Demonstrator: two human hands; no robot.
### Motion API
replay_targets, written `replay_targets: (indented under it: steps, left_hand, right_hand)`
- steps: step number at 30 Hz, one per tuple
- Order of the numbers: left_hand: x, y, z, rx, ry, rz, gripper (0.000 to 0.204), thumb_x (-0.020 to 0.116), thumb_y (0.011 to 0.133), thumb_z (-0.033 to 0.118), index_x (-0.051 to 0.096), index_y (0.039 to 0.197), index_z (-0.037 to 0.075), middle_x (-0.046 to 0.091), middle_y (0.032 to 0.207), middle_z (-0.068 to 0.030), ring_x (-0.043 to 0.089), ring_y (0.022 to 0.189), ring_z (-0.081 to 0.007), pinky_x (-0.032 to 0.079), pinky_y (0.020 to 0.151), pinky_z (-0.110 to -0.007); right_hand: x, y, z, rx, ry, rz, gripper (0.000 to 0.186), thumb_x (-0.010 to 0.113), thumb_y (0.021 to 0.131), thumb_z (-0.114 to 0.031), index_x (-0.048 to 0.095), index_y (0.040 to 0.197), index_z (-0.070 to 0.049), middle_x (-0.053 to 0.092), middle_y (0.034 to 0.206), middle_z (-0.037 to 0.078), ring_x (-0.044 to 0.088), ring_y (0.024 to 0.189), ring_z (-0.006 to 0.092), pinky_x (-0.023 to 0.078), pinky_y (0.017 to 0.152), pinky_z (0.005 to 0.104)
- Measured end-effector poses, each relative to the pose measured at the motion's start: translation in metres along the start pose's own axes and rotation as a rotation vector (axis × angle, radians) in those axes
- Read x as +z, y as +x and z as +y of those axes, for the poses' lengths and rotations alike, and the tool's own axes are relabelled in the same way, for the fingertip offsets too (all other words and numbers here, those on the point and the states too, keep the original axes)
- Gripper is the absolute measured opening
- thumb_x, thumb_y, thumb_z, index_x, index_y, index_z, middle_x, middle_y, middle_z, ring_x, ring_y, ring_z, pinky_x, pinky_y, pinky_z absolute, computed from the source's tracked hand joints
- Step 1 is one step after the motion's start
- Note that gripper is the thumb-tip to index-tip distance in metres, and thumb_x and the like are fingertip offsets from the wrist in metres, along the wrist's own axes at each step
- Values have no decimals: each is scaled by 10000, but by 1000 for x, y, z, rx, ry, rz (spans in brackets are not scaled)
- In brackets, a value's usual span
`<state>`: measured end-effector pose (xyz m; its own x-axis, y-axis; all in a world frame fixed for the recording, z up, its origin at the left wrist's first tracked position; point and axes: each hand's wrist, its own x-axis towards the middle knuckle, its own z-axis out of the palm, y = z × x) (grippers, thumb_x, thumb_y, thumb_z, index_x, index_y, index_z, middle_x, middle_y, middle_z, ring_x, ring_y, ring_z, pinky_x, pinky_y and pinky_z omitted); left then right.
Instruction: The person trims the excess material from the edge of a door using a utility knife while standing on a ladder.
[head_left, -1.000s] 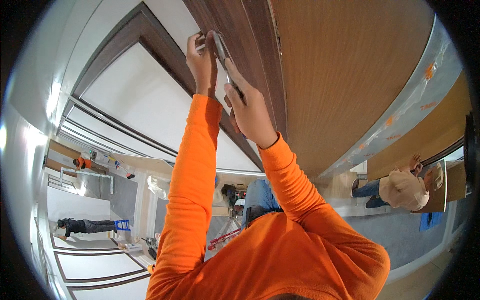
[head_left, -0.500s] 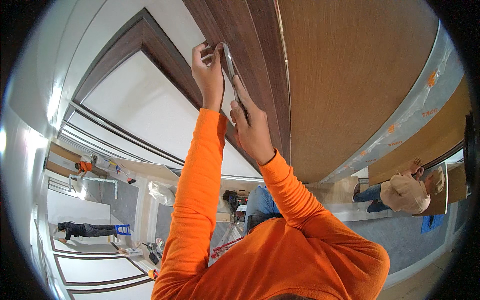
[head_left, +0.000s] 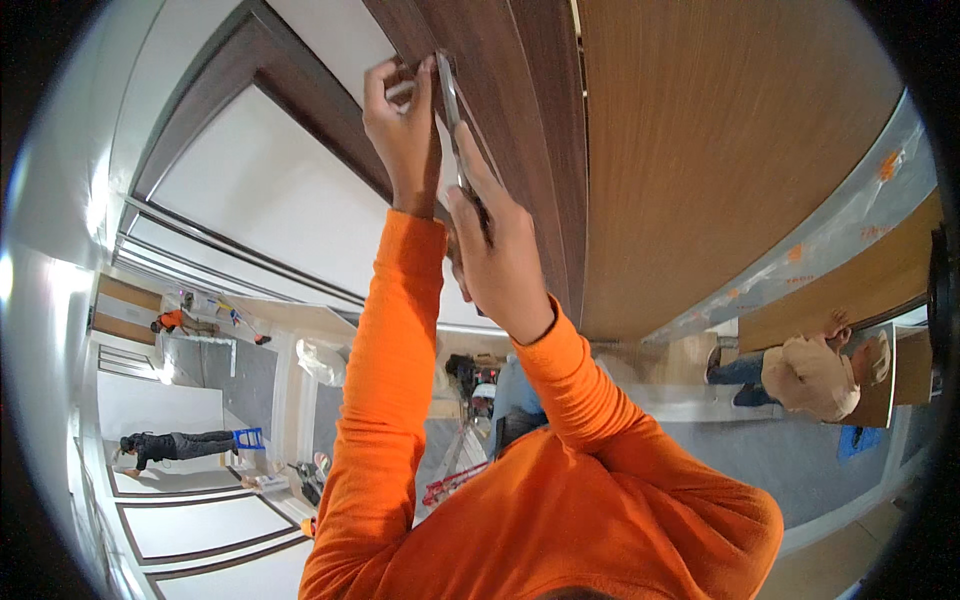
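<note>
Compared with half a second ago, both hands and the slim metal tool [head_left: 449,95] are seen higher in the view; the surrounding panels are shifted too, so how much of this is the hands' own motion cannot be told. The hold on the tool is unchanged.

Two hands are counted, and one tool. The tool's lower part is gripped by the right hand [head_left: 502,245], with the index finger laid along it; its upper end is placed ahead of that hand, just beside the left thumb. The left hand [head_left: 403,145] is held with fingers curled and thumb raised; whether anything is pinched there cannot be told. Dark brown boarding [head_left: 500,90] is seen behind the tool, right of the left hand. One large lighter brown panel [head_left: 700,150] is set to the right of the right hand, and one white panel [head_left: 265,180] to the left of the left hand.

Three other people are counted: two well below and left of the left hand, one below and right of the right hand. One blue step stool [head_left: 248,438] is placed at the feet of one on the left.
</note>
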<state>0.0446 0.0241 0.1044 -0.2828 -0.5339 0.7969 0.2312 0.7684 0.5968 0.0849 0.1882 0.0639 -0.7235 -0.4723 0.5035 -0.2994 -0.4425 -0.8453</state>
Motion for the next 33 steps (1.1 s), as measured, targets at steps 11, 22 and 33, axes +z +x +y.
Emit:
replay_targets:
  steps: [11,22,33]
  left_hand:
    - [0,5,20,-217,-143,-13,380,716,960,343,605,1137,26,669,939,-75,601,724,-95,471,589,-240]
    - [-4,9,4,-125,26,-38,297,702,971,293,605,1075,33,671,1011,-92,662,913,-189,539,741,-333]
    - [-2,16,-2,-82,-26,-26,326,724,951,332,614,1043,39,652,940,-56,621,800,-124,513,646,-286]
  right_hand:
    - [-20,3,-11,85,-27,-106,548,491,1029,-56,384,1566,-76,482,693,6,361,525,42,365,486,232]
    - [-12,7,3,-62,-77,-60,560,493,1019,-35,371,1565,-55,556,703,38,407,465,52,394,456,247]
    - [-10,7,-19,42,-49,-58,559,518,1024,-59,374,1565,-61,482,696,27,372,553,65,371,508,247]
